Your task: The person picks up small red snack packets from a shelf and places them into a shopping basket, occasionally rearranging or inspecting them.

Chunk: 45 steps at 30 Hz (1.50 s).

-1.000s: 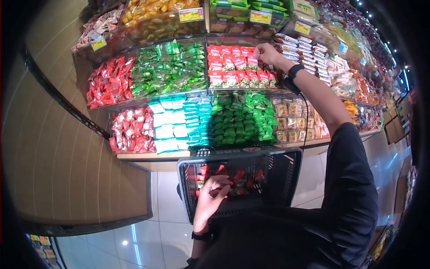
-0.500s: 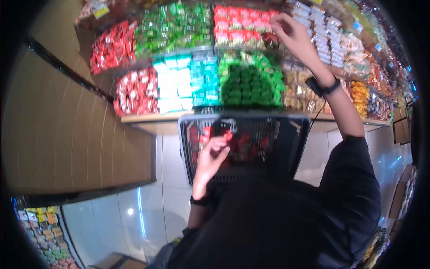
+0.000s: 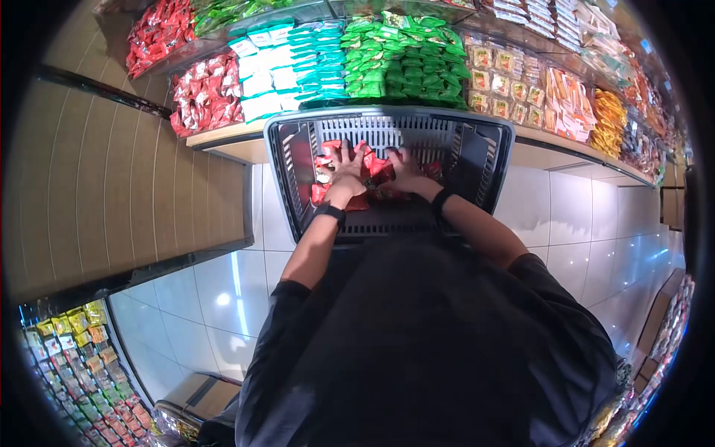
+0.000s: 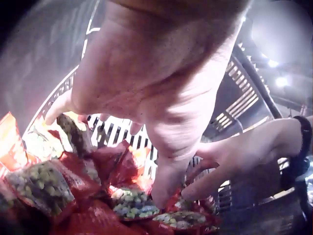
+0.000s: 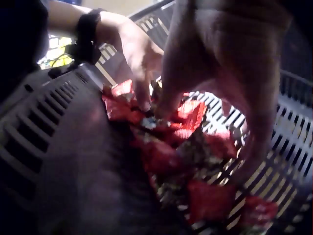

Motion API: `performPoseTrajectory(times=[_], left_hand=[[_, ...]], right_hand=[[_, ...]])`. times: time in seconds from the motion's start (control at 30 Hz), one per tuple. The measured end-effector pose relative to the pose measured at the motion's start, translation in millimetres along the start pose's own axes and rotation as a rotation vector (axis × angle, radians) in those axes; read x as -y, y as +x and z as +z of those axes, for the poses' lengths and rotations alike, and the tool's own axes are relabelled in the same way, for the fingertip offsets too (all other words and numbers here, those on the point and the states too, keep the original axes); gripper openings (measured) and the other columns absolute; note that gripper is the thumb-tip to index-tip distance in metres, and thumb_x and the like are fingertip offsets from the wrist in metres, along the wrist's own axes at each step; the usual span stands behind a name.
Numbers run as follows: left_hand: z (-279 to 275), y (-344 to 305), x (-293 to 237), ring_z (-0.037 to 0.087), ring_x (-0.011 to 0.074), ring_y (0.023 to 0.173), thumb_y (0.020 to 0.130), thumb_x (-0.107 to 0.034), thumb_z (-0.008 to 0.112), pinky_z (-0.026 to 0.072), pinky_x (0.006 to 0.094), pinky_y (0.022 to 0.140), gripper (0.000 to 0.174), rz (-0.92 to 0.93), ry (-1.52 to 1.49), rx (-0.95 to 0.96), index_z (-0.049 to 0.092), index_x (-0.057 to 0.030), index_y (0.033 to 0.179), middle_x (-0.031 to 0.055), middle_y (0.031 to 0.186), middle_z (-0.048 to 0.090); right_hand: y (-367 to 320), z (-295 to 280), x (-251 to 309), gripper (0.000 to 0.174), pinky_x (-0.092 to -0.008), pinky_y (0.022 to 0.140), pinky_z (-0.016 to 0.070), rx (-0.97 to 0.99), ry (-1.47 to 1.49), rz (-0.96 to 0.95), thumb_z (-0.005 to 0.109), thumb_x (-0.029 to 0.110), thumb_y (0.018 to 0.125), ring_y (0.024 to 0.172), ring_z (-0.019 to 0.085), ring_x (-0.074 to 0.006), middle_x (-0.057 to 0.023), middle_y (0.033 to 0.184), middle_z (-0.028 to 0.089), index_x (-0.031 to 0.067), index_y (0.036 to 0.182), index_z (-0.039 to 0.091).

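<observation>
Both hands are inside a dark plastic shopping basket [image 3: 279, 194] with slotted walls. Small red packets [image 4: 83, 215] with see-through fronts, showing green pea-like pieces, lie loosely heaped in it. My left hand [image 3: 347, 173] is spread palm down over the left part of the heap, its fingertips among the packets. Beside it, my right hand [image 3: 408, 176] reaches down over the middle, thumb and fingers wide apart. In the right wrist view its fingertips are right at several red packets [image 5: 210, 200]. The left wrist view shows both thumbs close together above the heap.
Behind the basket runs a wooden shelf edge [image 3: 216, 135] with rows of green packets [image 3: 406, 63], teal packets [image 3: 319, 63] and red-and-white packets [image 3: 208, 93]. A brown panelled unit [image 3: 141, 186] stands at left. Pale floor tiles [image 3: 573, 205] show at right, and a cardboard box [image 3: 197, 398] lies low left.
My right hand has come down from the upper shelf of red packets into the basket. My left hand has spread its fingers and lowered onto the heap. The head view has tilted down.
</observation>
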State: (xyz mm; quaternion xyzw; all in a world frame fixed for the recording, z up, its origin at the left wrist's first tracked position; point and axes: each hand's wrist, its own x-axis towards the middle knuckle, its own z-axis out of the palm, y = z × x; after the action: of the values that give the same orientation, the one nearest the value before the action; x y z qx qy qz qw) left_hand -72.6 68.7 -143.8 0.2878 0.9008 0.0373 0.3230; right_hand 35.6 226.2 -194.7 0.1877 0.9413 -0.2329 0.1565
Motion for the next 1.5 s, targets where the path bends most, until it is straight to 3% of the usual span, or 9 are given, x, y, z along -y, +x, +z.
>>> performPoseTrajectory(times=[0.2,0.43,0.6,0.73,0.87,1.03,1.17,1.23,1.5], left_hand=[[19,16,0,-0.004,0.0432,0.157,0.079,-0.028,0.082,0.0116,0.0821,0.112,0.103,0.004,0.148,0.195,0.020,-0.0388,0.161,0.0089,0.172,0.005],[42,21,-9,0.016,0.0411,0.155,0.084,-0.019,0.077,0.0203,0.0805,0.111,0.086,0.053,0.318,0.111,0.035,-0.0346,0.157,0.0091,0.171,0.015],[30,24,2,0.013,0.0401,0.156,0.081,-0.029,0.080,0.0195,0.0775,0.114,0.087,0.061,0.235,0.186,0.036,-0.0348,0.156,0.0083,0.170,0.017],[2,-17,16,0.028,0.0402,0.151,0.081,-0.022,0.080,0.0286,0.0729,0.113,0.072,0.172,-0.078,-0.043,0.050,-0.0229,0.146,0.0128,0.161,0.036],[-25,-51,15,0.064,0.0145,0.113,0.099,-0.019,0.066,0.0547,0.0329,0.090,0.030,0.308,-0.871,-0.255,0.060,-0.0011,0.122,0.0120,0.119,0.067],[-44,-91,-33,0.065,0.0234,0.113,0.105,-0.058,0.043,0.0566,0.0442,0.096,0.064,0.561,-2.123,0.596,0.043,-0.0080,0.146,0.0116,0.132,0.063],[-71,-117,-64,0.066,0.0283,0.116,0.106,-0.045,0.050,0.0560,0.0421,0.099,0.056,0.459,-2.239,0.478,0.044,-0.0047,0.144,0.0150,0.136,0.060],[-61,-108,-59,0.066,0.0260,0.115,0.107,-0.041,0.050,0.0568,0.0398,0.097,0.051,0.443,-2.192,0.428,0.045,-0.0049,0.142,0.0139,0.133,0.061],[-63,-111,-62,0.071,0.0176,0.102,0.108,-0.029,0.053,0.0606,0.0301,0.084,0.030,0.352,-2.109,0.029,0.056,-0.0043,0.125,0.0096,0.114,0.068]], right_hand=[[-10,7,8,0.124,-0.0542,0.115,0.0387,0.468,0.109,-0.023,0.087,0.065,0.062,0.145,0.032,-0.0482,-0.0249,0.161,0.012,0.0125,0.157,0.027],[-17,15,15,0.123,-0.0483,0.118,0.0368,0.405,0.093,-0.017,0.090,0.053,0.063,0.145,0.032,-0.0504,-0.0290,0.162,0.014,0.0086,0.158,0.026],[-9,28,-3,0.098,-0.0466,0.101,0.0507,0.321,0.151,-0.164,0.091,0.043,0.063,0.125,0.058,-0.0428,-0.0285,0.139,0.054,0.0105,0.144,0.047],[-9,-6,-18,0.074,-0.0411,0.089,0.0561,0.228,0.383,-0.013,0.088,0.031,0.071,0.105,0.069,-0.0348,-0.0168,0.112,0.070,0.0101,0.134,0.055],[-47,-84,-11,0.051,-0.0319,0.081,0.0563,0.283,1.199,-0.002,0.077,0.010,0.082,0.093,0.068,-0.0190,-0.0050,0.099,0.069,0.0096,0.130,0.057],[-105,-159,63,0.052,-0.0309,0.101,0.0478,0.092,1.289,-0.314,0.072,0.002,0.084,0.116,0.057,-0.0133,-0.0067,0.125,0.060,0.0066,0.132,0.053],[-115,-149,93,0.060,-0.0382,0.104,0.0442,-0.286,0.981,-0.475,0.079,0.009,0.078,0.123,0.054,-0.0227,-0.0115,0.128,0.056,0.0081,0.132,0.052],[-123,-157,99,0.070,-0.0451,0.104,0.0409,-0.624,0.322,-0.455,0.084,0.014,0.071,0.126,0.049,-0.0322,-0.0145,0.132,0.051,0.0100,0.133,0.052],[-134,-155,101,0.051,-0.0362,0.083,0.0498,-0.499,0.763,-0.297,0.082,0.012,0.076,0.105,0.059,-0.0291,-0.0147,0.119,0.055,0.0072,0.123,0.063]])
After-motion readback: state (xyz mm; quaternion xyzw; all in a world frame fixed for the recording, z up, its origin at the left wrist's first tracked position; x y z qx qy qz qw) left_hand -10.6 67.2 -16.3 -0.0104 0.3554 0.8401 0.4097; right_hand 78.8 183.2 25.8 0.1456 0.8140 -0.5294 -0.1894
